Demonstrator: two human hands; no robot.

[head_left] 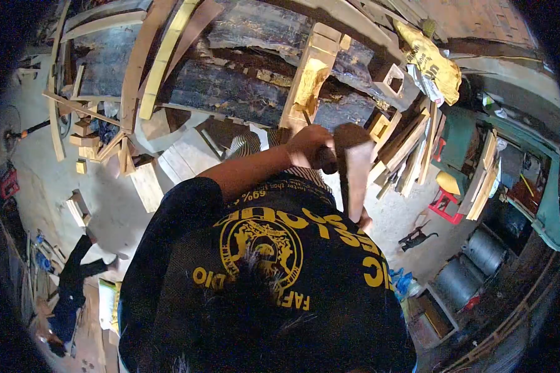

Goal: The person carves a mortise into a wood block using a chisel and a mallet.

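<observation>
My left hand (311, 144) is closed around a chisel (325, 159), whose dark, round handle end points back toward me. The thin blade reaches to the near end of a pale wooden block (320, 46) with a rough hollow carved in it. Just right of that hand is a thick wooden mallet (356, 171), its broad end level with the chisel handle. Low on the mallet, my right hand (365, 221) shows only in part beside my black shirt, and its fingers are mostly hidden.
Under the block lies a large dark, rough-barked log (242, 74). Long boards (140, 62) lean across it at left. Offcuts (410, 149) are piled at right, near a yellow sack (430, 62) and a red stool (445, 207). Another person (68, 298) is at lower left.
</observation>
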